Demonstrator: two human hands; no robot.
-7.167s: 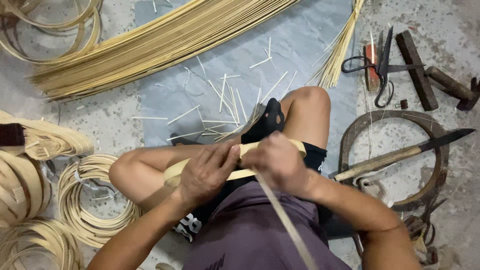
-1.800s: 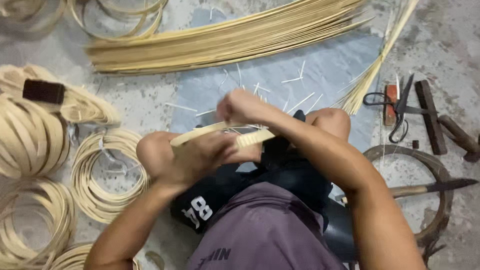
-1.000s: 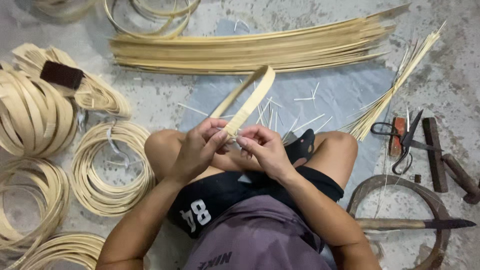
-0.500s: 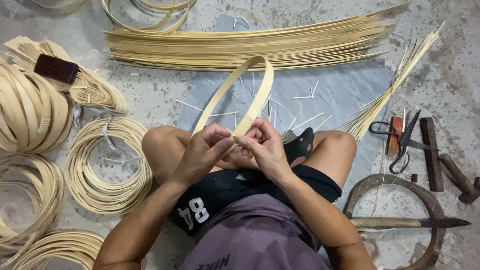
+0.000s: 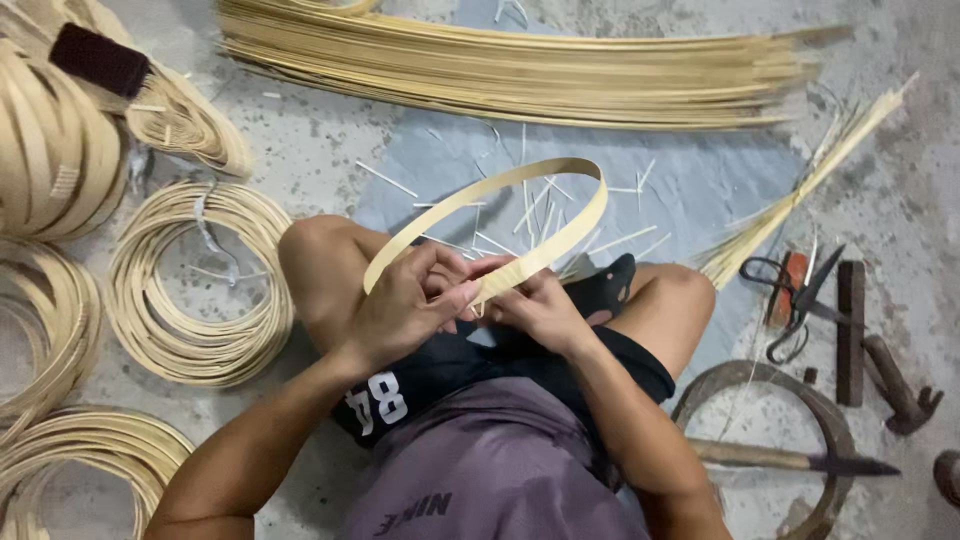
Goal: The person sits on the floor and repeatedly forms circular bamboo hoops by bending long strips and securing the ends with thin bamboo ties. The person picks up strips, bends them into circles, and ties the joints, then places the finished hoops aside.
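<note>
Both hands meet over the lap, and the bamboo strip [image 5: 500, 215] is bent round into a hoop that rises up and away from them, hanging above the knees and the grey mat [image 5: 690, 190]. The left hand [image 5: 405, 310] has its grip closed on the strip's near end, thumb pressed along the flat of it. The right hand [image 5: 535, 305] is clamped on the overlapping ends just beside it, fingers curled under. So the hoop's join sits right inside the two grips, the open loop well clear of them toward the long bundle of bamboo strips [image 5: 520, 70] on the floor. Coiled strip rings [image 5: 195, 285] lie to the left, scissors [image 5: 790, 300] and a knife [image 5: 800, 460] to the right.
</note>
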